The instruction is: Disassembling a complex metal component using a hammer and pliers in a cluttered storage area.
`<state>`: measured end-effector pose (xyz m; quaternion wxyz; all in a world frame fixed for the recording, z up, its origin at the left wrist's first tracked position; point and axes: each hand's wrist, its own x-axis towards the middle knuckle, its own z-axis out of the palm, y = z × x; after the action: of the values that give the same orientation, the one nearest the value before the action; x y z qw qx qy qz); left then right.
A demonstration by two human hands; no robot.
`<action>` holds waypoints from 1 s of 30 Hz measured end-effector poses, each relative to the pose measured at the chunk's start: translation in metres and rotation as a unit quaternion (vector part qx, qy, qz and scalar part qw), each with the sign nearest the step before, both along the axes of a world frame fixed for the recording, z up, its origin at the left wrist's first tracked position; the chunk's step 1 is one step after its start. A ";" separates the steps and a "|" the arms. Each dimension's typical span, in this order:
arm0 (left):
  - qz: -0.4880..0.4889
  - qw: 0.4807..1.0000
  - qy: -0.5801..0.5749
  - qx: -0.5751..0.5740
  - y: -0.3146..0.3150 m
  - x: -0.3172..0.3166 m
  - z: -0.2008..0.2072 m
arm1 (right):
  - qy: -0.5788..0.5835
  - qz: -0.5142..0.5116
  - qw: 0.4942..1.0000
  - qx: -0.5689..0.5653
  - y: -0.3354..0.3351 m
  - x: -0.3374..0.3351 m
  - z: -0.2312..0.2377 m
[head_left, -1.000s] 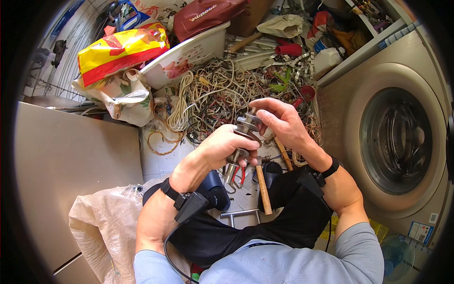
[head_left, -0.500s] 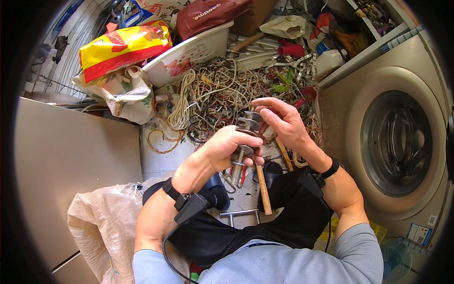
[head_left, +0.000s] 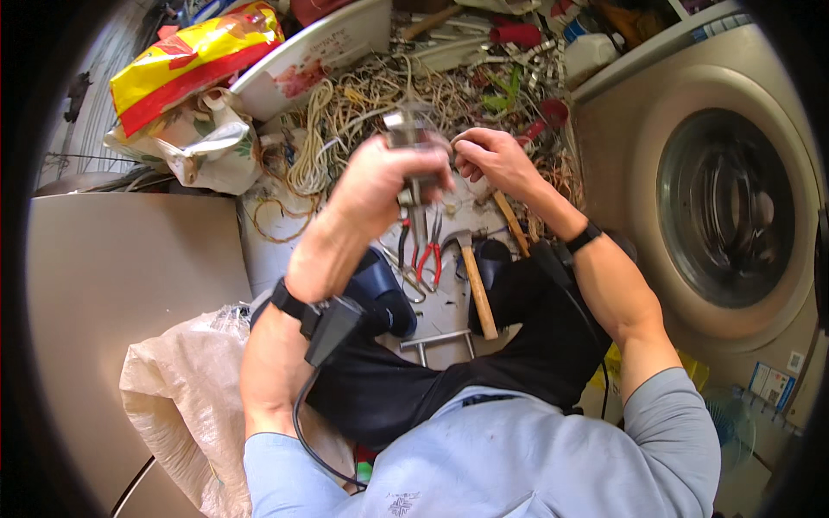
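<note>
My left hand (head_left: 393, 177) is wrapped round a grey metal screw shaft with round flights (head_left: 418, 223), held upright over the floor. Motion smears both this hand and the upper end of the shaft. Just to its right, my right hand (head_left: 499, 160) has its thumb and fingers pinched together near the flights. Whatever lies between those fingertips, if anything, is too small to make out. Below the hands, a claw hammer (head_left: 477, 289) with a wooden handle and red-handled pliers (head_left: 429, 257) lie between my feet.
A heap of tangled wires (head_left: 371, 112) spreads beyond my hands. At the left stand a white tub (head_left: 302, 65), a yellow-and-red bag (head_left: 194, 65) and a pale woven sack (head_left: 173, 388). A washing machine (head_left: 604, 164) borders the right. A small metal frame (head_left: 436, 338) sits between my legs.
My left hand has lifted the screw shaft up and to the left. My right hand has drawn its spread fingers into a pinch. The view has shifted, showing the hammer head and pliers more fully.
</note>
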<state>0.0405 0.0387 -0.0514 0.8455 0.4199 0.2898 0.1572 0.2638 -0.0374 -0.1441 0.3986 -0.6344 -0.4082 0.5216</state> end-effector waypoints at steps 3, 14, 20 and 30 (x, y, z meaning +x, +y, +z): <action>0.081 0.993 -0.084 -0.027 0.008 0.013 0.004 | -0.227 0.067 0.967 -0.093 -0.028 0.019 -0.106; 0.176 0.977 -0.014 0.117 0.000 -0.001 0.002 | -0.369 0.081 0.865 -0.331 -0.172 -0.074 -0.231; 0.184 0.961 0.063 0.198 0.012 -0.003 -0.008 | -0.312 -0.027 0.899 -0.305 -0.159 -0.078 -0.232; 0.193 0.968 0.026 0.158 0.026 0.026 -0.063 | -0.423 0.011 0.906 0.006 -0.007 0.087 -0.006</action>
<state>0.0660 0.0644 -0.1140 0.7143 0.4883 0.3588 0.3502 0.3508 -0.0440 -0.1499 0.1870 -0.7885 -0.5485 0.2062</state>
